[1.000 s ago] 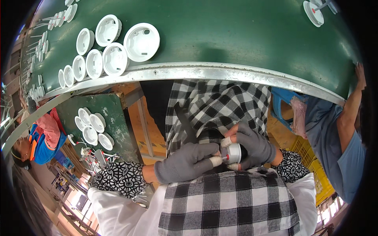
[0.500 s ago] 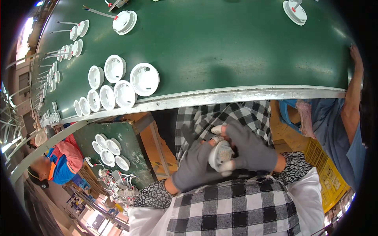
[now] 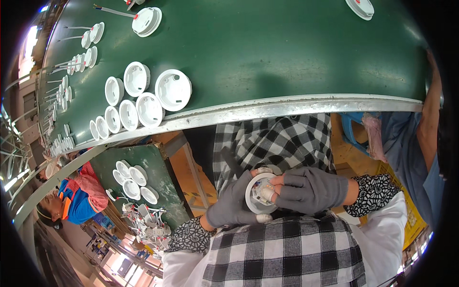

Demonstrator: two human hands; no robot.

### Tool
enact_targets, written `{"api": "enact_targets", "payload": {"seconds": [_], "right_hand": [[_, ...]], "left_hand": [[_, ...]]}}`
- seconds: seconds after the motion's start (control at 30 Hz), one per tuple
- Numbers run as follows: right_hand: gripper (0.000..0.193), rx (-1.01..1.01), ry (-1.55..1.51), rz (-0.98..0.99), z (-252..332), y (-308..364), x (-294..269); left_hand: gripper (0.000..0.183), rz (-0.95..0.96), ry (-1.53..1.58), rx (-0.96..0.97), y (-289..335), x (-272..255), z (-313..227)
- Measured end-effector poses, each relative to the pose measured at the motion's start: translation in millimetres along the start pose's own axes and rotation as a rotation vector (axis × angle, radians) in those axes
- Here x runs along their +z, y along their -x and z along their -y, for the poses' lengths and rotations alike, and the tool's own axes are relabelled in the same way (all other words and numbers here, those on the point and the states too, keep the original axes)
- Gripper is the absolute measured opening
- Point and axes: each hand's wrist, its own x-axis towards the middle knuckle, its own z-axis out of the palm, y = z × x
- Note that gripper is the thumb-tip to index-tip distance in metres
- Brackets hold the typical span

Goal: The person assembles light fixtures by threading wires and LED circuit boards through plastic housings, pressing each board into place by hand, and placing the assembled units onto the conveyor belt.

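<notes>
In my lap I hold a round white plastic housing (image 3: 258, 195) with small parts showing inside its open face. My left hand (image 3: 233, 204), in a grey fingerless glove, cups the housing from the left and below. My right hand (image 3: 311, 190), gloved the same way, presses its fingertips into the housing's open side. Both hands sit just below the metal edge of the green conveyor belt (image 3: 287, 57), over my black-and-white checked clothing.
Several white round housings (image 3: 143, 98) lie grouped on the belt near its front edge, others (image 3: 146, 21) farther up. A lower green table (image 3: 158, 162) at left holds more. Another person's arm (image 3: 432, 110) rests at the right; a person in orange and blue (image 3: 76, 201) sits at the left.
The view has tilted so more of the belt shows. The housing has turned in my hands from side-on to open face up, and my right fingers now reach into it.
</notes>
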Motion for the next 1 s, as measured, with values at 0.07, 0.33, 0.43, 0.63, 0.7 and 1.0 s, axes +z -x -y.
{"api": "enact_targets", "payload": {"seconds": [0.07, 0.33, 0.43, 0.63, 0.7, 1.0], "right_hand": [[0.03, -0.004, 0.021, 0.005, 1.2, 1.5, 1.8], [0.025, 0.022, -0.229, 0.142, 4.9, -3.9, -5.2], [0.026, 0.081, -0.223, 0.115, 8.6, 1.6, 3.8], [0.03, 0.06, -0.082, 0.031, 9.3, -1.1, 7.8], [0.03, 0.022, -0.089, 0.05, 4.7, -7.4, -0.5], [0.029, 0.0, -0.016, 0.09, -2.1, -7.5, 8.2]], "left_hand": [[0.097, 0.012, -0.031, 0.006, -0.7, 2.1, 3.8], [0.092, -0.034, 0.154, -0.067, 0.0, 15.4, 16.7], [0.092, -0.058, 0.067, -0.043, -1.6, 14.2, 15.3], [0.091, -0.023, 0.026, -0.086, 0.9, 9.5, 16.3], [0.091, -0.022, 0.075, -0.085, 3.3, 11.1, 18.3], [0.074, 0.032, 0.015, -0.009, 4.2, 10.3, 2.0]]}}
